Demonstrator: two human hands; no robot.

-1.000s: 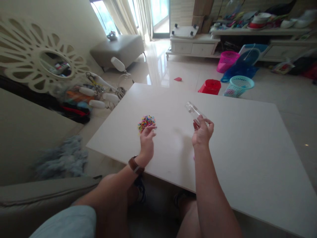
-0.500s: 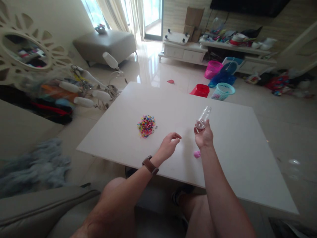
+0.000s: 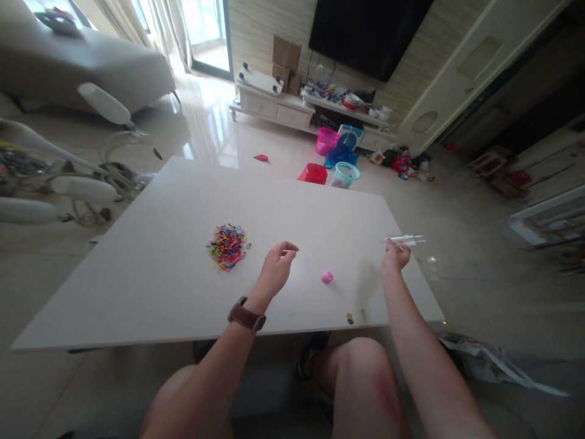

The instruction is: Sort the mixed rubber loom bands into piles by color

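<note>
My right hand (image 3: 395,256) grips a clear plastic bottle (image 3: 404,239), held sideways above the right edge of the white table (image 3: 292,207). My left hand (image 3: 276,265), with a brown-strapped watch at the wrist, hovers over the table's middle. Its fingers curve toward the thumb with a small gap, and nothing shows in them. A heap of small multicoloured bands or clips (image 3: 227,247) lies to its left, a small metal ring (image 3: 248,246) beside it. Between my hands sits a small pink object (image 3: 326,277). A tiny yellow-and-dark piece (image 3: 350,318) lies by the near edge.
Beyond the table, a red bucket (image 3: 314,173), a light-blue basket (image 3: 346,173) and a pink basket (image 3: 326,140) stand on the floor. A lamp with white shades (image 3: 85,189) is close to the table's left side. A bag (image 3: 493,360) lies at lower right.
My right hand has carried the bottle rightward and tipped it from near upright to sideways. The view has swung right. My left hand keeps much the same pose.
</note>
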